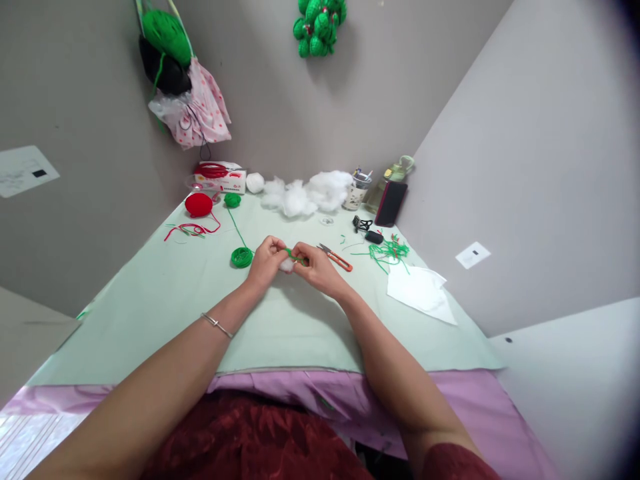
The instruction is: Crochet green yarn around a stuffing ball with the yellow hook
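Note:
Over the middle of the table, my left hand (269, 261) and my right hand (316, 265) almost meet. Between them is a small green crocheted piece (296, 257), with a tuft of white stuffing (287, 265) showing below it. The fingers of both hands are closed on the green piece, and the fingertips hide much of it. Just right of my right hand lie orange thread snips (339, 259). A coil of green yarn (242, 257) rests left of my left hand, its strand running back to a small green yarn ball (232, 200).
White stuffing (300, 195) is heaped at the back. A red yarn ball (199, 205) lies at left. At right are a pen cup (355, 195), a bottle (395, 172), a phone (391, 204), green yarn scraps (390, 251) and white paper (420, 290). Crocheted green pieces (320, 27) hang on the wall.

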The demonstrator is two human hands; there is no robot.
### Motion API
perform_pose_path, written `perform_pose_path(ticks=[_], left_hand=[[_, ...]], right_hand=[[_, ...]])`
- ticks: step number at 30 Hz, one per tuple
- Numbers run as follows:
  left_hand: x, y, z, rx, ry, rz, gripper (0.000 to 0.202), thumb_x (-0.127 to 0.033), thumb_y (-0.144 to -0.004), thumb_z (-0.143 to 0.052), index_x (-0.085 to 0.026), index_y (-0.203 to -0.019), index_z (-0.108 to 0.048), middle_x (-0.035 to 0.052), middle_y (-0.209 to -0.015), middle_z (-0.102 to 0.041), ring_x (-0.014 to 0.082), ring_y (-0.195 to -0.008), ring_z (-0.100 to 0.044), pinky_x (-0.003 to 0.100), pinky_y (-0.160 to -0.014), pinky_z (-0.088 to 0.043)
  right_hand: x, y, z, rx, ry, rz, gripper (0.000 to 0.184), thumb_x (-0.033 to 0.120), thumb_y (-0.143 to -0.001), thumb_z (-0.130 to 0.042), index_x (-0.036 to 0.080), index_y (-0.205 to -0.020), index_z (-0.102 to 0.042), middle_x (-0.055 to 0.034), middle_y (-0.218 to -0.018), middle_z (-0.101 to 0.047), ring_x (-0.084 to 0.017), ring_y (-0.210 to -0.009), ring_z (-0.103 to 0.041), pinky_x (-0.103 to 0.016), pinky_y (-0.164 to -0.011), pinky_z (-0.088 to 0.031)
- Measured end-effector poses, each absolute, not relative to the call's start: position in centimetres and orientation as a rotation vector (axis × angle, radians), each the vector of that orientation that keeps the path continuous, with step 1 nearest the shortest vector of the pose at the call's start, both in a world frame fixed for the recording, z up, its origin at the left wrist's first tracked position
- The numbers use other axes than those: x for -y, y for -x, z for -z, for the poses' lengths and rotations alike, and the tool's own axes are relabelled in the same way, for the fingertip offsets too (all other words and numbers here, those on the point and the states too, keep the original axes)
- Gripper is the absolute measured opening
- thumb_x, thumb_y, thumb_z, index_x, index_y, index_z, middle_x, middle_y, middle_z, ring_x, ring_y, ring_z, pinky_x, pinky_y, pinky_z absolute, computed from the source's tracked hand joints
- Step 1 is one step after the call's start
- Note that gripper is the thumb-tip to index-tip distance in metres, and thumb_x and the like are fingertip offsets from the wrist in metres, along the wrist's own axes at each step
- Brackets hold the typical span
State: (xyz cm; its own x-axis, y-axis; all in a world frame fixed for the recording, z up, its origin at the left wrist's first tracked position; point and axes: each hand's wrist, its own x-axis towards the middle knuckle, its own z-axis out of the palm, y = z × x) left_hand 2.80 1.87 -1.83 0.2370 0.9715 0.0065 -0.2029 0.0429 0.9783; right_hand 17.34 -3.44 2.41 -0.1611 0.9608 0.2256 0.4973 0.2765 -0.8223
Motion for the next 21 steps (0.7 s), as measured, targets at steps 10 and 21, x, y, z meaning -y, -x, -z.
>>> perform_pose_path(ticks=[10,21], left_hand=[[-0.3,-3.3,0.0,-0.669,-1.061,-1.012,0.023,-0.033,-0.082,-0.076,-0.017,-0.085,-0.059,0.0032,-0.084,-0.073,0.0175,-0.077,-0.073,0.038,-0.083,-0.062],[-1.3,-3.5,1.3,-0.861,-1.150,-1.206,0.012,-0.021,-0.092,-0.070,-0.014,-0.096,-0.062,-0.0012,-0.085,-0.064,0.0103,-0.065,-0.061,0.024,-0.058,-0.055]], right_hand=[[1.8,-18.9,-1.5,1.561,1.418,-0.682,0.023,0.039,-0.079,-0.055,0.022,-0.066,-0.048,0.0051,-0.059,-0.045,-0.012,-0.057,-0.035,-0.027,-0.057,-0.027],[3.2,-17.0,-2.5,1.585,1.319,-0.877,0.014,0.032,-0.078,-0.058,0.020,-0.070,-0.055,0.0047,-0.062,-0.052,-0.012,-0.061,-0.043,-0.026,-0.059,-0.031]])
